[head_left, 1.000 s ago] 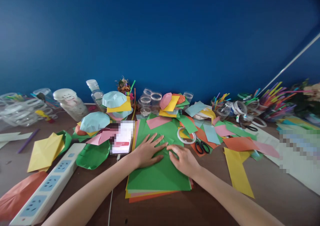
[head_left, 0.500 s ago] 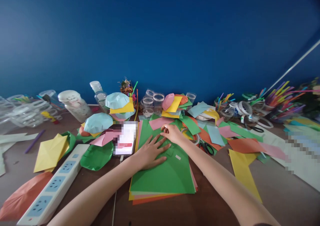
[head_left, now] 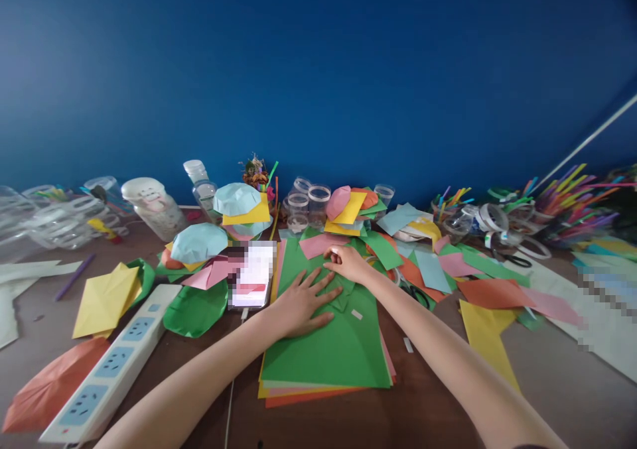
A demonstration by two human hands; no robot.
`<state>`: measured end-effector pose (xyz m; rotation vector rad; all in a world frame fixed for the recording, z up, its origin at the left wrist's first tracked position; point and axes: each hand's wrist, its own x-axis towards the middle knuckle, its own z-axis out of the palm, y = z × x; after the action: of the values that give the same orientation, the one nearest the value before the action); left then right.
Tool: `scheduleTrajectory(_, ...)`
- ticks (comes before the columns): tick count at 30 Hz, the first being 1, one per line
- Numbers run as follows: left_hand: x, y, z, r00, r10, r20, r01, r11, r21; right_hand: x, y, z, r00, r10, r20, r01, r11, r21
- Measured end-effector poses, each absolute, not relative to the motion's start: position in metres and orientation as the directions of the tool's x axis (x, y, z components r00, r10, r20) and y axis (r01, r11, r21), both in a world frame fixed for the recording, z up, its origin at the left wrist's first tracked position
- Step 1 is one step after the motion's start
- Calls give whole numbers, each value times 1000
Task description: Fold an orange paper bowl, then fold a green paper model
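Observation:
My left hand [head_left: 303,304] lies flat on a sheet of green paper [head_left: 323,353], fingers spread, on top of a stack of coloured paper. My right hand [head_left: 349,264] rests at the far edge of the green sheet with its fingers curled in. Whatever those fingers may hold is hidden. A small white strip of tape [head_left: 357,314] sits on the green sheet below that hand. Black-handled scissors [head_left: 417,296] lie partly under my right forearm.
A pixelated phone [head_left: 253,273] lies left of the stack, beside a white power strip [head_left: 112,363]. Cut and folded paper [head_left: 492,293] covers the brown table [head_left: 557,396]. Clear plastic cups [head_left: 308,203] and coloured straws [head_left: 572,203] stand along the blue wall [head_left: 318,71].
My right hand has moved from the middle of the green sheet to its far edge, fingers curled. A white strip now lies on the table right of the stack.

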<state>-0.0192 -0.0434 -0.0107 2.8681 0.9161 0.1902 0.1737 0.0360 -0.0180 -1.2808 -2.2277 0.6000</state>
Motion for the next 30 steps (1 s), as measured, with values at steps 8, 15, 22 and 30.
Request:
scheduleTrajectory(8, -19, -44, -9, 802, 596, 46, 582, -796, 169, 174, 37, -17, -457, 872, 178, 653, 465, -598)
scheduleTrajectory(15, -20, -44, -9, 816, 574, 69, 547, -804, 232, 173, 37, -21, -468, 863, 188, 668, 485, -565)
scheduleTrajectory(22, -35, -59, -1, 862, 504, 54, 464, -828, 316, 175, 29, -26, -469, 840, 272, 666, 539, -517)
scheduleTrajectory(30, -12, -60, 11, 703, 586, 403, 499, -810, 307, 176, 25, -26, -472, 834, 286, 663, 550, -508)
